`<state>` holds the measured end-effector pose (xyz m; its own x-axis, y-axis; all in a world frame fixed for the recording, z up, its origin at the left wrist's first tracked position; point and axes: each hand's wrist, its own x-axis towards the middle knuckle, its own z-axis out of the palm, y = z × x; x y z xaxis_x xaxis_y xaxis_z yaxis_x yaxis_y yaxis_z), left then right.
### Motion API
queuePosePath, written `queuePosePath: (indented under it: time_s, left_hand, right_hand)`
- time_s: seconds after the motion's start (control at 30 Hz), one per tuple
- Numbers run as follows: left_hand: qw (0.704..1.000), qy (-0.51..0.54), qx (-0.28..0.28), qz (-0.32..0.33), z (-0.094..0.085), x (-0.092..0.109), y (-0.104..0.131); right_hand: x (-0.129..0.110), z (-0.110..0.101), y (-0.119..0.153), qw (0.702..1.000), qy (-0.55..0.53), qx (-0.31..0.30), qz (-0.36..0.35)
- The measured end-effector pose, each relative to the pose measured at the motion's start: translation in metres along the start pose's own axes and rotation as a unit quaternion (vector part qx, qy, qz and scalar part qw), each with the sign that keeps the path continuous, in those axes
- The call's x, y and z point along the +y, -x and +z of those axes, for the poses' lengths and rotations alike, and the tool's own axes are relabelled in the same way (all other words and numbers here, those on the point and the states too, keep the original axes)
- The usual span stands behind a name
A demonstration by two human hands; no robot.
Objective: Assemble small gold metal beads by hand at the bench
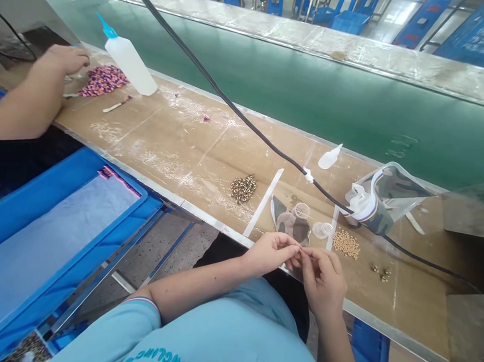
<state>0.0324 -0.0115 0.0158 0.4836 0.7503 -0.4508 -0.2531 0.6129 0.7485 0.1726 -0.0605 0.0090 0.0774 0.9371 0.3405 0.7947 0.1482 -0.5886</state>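
My left hand [271,254] and my right hand [324,273] meet at the fingertips over the table's front edge. Both pinch something too small to make out. Just beyond them lie a camouflage-patterned piece [284,223], a small round clear cup [301,211] and another clear lid-like dish [323,230]. A pile of tan beads [346,243] sits to the right, with a few dark and gold pieces [385,274] beyond it. Left of a white tape strip [264,202] is a heap of dark and gold pieces [242,189].
A black cable [230,105] crosses above the table. A clear bag [388,195] stands at the back right. Another person's arm [29,100] reaches near pink and purple pieces [104,80] and a white bottle [131,65]. A blue tray [66,208] is at left.
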Motion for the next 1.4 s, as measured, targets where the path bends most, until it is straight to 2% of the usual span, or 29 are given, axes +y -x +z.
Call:
queuePosePath:
  time_s: [0.43,0.9,1.07,1.4]
  left_hand:
    - [1.000,-0.005,0.016,0.022,0.002,-0.004,0.001]
    - [0.997,-0.069,0.027,0.032,0.000,-0.009,0.002]
    - [0.997,-0.067,0.030,0.034,0.000,-0.010,0.001]
    - [0.997,-0.065,0.021,0.035,0.000,-0.011,0.000]
  right_hand:
    - [-0.002,0.003,-0.001,0.999,0.005,0.015,-0.033]
    - [0.002,0.009,0.002,0.995,0.035,0.036,-0.088]
    - [0.002,0.009,0.002,0.996,0.042,0.013,-0.077]
    - [0.005,0.013,0.003,0.999,0.010,0.009,-0.047]
